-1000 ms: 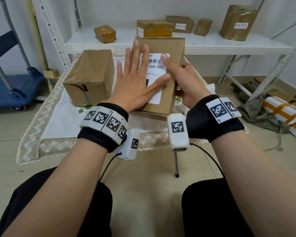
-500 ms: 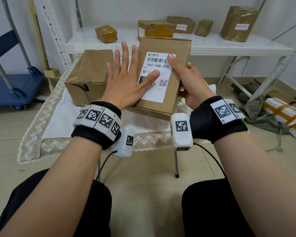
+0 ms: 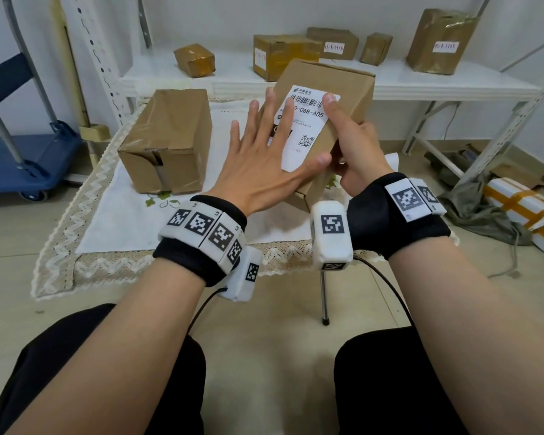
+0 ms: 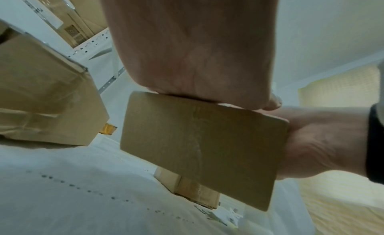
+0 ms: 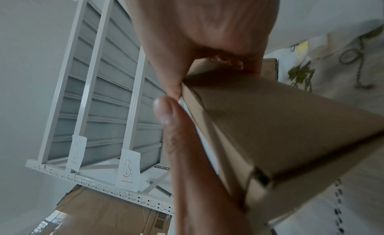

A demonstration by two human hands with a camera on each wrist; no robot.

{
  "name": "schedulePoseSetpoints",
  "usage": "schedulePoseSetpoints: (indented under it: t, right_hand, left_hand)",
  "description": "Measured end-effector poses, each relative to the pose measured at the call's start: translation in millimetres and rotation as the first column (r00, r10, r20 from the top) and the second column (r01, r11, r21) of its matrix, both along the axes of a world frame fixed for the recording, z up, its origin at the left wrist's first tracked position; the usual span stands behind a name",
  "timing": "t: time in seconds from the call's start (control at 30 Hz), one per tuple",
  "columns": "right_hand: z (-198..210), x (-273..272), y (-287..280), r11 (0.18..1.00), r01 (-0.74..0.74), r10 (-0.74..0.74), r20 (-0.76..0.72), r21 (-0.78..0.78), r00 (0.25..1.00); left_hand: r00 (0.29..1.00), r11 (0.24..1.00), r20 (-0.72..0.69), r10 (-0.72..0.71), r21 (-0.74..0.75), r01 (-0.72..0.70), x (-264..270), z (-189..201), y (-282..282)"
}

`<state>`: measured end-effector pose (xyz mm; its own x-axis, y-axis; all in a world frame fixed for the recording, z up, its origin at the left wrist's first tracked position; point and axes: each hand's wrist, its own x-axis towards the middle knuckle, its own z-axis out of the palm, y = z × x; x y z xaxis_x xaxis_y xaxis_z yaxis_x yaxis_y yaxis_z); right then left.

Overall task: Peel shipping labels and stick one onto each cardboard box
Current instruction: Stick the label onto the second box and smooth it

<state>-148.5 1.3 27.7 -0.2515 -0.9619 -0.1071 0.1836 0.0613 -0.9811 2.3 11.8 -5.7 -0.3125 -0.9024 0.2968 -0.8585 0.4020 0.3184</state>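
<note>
At centre left of the head view I see the large tape-wrapped brown cardboard box (image 3: 167, 141) resting on the white lace-edged tablecloth (image 3: 123, 227), apparently unlabelled. At upper centre my right hand (image 3: 350, 146) grips the smaller plain brown cardboard box (image 3: 343, 98), lifted and tilted toward me so its top faces up. My left hand (image 3: 261, 164) lies flat, fingers straight, pressing the white barcode shipping label (image 3: 308, 130) down, I judge to bond it.
</note>
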Motion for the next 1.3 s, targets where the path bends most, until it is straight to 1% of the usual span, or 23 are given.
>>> schedulePoseSetpoints:
  t: [0.4, 0.6, 0.7, 0.9, 0.97, 1.03, 1.07, 1.1, 1.17, 1.2, 1.23, 1.3]
  right_hand:
    - [-1.7, -3.3, -1.9, 0.999, 0.034, -0.034, 0.02, -0.027, 0.999]
    - [-0.7, -0.4, -0.2, 1.0, 0.008, -0.008, 0.002, -0.023, 1.0]
    - [0.1, 0.1, 0.9, 1.0, -0.012, 0.012, -0.008, -0.016, 1.0]
    - [2.3, -5.8, 0.6, 0.999, -0.037, 0.037, -0.014, -0.037, 0.999]
    - [1.7, -7.4, -0.9, 0.997, -0.055, 0.055, -0.005, -0.053, 0.998]
    - [0.8, -8.6, -2.4, 0.995, -0.076, 0.077, 0.001, -0.068, 0.997]
    - [0.7, -8.8, -2.3, 0.993, -0.089, 0.089, 0.001, -0.076, 0.996]
    - [0.1, -9.1, -2.9, 0.991, -0.107, 0.107, -0.003, -0.086, 0.994]
    - [-0.5, -9.2, -2.4, 0.985, -0.146, 0.145, -0.014, -0.095, 0.989]
    - [-0.4, -8.6, -1.1, 0.982, -0.161, 0.16, -0.021, -0.097, 0.987]
    - [-0.6, -8.1, -0.5, 0.98, -0.174, 0.172, -0.026, -0.101, 0.985]
    - [-0.1, -5.9, 1.8, 0.974, -0.196, 0.194, -0.027, -0.11, 0.981]
  left_hand:
    - [0.995, 0.994, -0.043, 0.091, 0.059, -0.089, 20.4, 1.8, -9.1]
    - [0.999, 0.999, -0.036, 0.039, 0.004, -0.039, 10.2, 5.2, -5.3]
    - [0.999, 0.999, -0.038, 0.032, 0.014, -0.031, 9.0, 3.0, -5.5]
    - [0.991, 0.994, -0.091, 0.099, 0.054, -0.094, 25.0, 4.7, -10.0]
    - [0.98, 0.989, -0.15, 0.13, 0.09, -0.117, 28.5, 10.0, -8.8]
    - [0.952, 0.982, -0.263, 0.159, 0.139, -0.126, 31.1, 15.8, -9.3]
    - [0.924, 0.979, -0.343, 0.17, 0.168, -0.118, 32.4, 18.7, -10.1]
    - [0.879, 0.975, -0.442, 0.18, 0.199, -0.1, 33.9, 20.8, -11.3]
    - [0.743, 0.958, -0.628, 0.232, 0.28, -0.062, 36.8, 21.1, -15.1]
    - [0.682, 0.945, -0.678, 0.274, 0.323, -0.059, 38.7, 19.6, -18.5]
    - [0.638, 0.933, -0.704, 0.311, 0.354, -0.063, 40.4, 18.2, -21.7]
    - [0.601, 0.913, -0.718, 0.352, 0.405, -0.05, 42.8, 17.2, -25.0]
